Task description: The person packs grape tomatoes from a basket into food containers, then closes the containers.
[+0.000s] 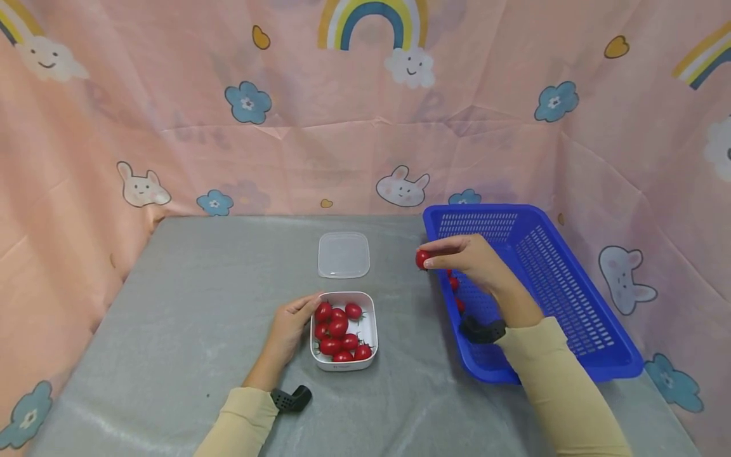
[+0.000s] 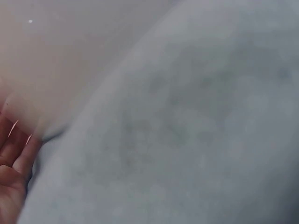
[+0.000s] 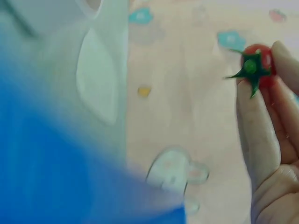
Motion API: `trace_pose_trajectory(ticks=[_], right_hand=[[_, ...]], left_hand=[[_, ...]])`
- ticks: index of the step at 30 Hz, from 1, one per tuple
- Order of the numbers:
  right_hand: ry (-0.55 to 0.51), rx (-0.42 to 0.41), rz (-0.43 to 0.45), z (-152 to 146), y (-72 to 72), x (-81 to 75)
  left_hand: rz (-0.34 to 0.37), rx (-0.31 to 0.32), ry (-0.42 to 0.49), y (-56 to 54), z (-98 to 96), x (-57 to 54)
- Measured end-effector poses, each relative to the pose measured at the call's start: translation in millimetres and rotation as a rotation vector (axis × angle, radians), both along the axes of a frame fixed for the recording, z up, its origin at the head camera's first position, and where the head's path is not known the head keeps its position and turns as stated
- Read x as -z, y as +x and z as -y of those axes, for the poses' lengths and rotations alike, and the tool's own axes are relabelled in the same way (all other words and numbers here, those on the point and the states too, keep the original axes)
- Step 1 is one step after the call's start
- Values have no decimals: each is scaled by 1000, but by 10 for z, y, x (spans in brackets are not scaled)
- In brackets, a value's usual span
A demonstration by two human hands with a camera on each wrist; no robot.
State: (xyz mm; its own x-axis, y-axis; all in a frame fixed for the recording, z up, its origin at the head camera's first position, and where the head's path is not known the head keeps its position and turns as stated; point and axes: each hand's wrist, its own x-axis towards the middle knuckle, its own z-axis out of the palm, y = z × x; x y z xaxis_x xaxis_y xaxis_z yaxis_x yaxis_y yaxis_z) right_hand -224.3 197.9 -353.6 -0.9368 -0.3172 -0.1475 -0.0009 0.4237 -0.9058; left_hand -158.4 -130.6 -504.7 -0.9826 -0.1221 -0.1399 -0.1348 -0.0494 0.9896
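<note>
A white square container (image 1: 372, 330) holds several red cherry tomatoes (image 1: 338, 327), some with green stems. My left hand (image 1: 288, 327) rests against its upper left corner, fingertips touching the rim. In the left wrist view, the fingers (image 2: 23, 154) show only at the left edge, beside a blurred pale surface. Between thumb and fingers, my right hand (image 1: 465, 257) pinches one cherry tomato (image 3: 257, 65), raised over the left rim of a blue basket (image 1: 577, 254). Its green stem faces the right wrist camera. More tomatoes (image 1: 457, 292) lie inside the basket along its left side, partly hidden.
Behind the container, a translucent square lid (image 1: 344, 255) lies flat on the grey tablecloth (image 1: 228, 273). A pink printed curtain (image 1: 320, 146) hangs around the back and sides. The blue basket occupies the right of the table.
</note>
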Motion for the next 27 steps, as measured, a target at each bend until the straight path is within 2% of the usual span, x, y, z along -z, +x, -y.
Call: trace_pose_trajectory(ticks=[11,17,27], right_hand=[[-26,-72,39,490,188,-64],[-62,-99,25,664,266,-69],[-76,-78,-20,839,420,-156]], left_hand=[[-13,1,7,-5,2,6],[-10,-4,-1,-2,2,-2],[2,6,23,1,6,-12]])
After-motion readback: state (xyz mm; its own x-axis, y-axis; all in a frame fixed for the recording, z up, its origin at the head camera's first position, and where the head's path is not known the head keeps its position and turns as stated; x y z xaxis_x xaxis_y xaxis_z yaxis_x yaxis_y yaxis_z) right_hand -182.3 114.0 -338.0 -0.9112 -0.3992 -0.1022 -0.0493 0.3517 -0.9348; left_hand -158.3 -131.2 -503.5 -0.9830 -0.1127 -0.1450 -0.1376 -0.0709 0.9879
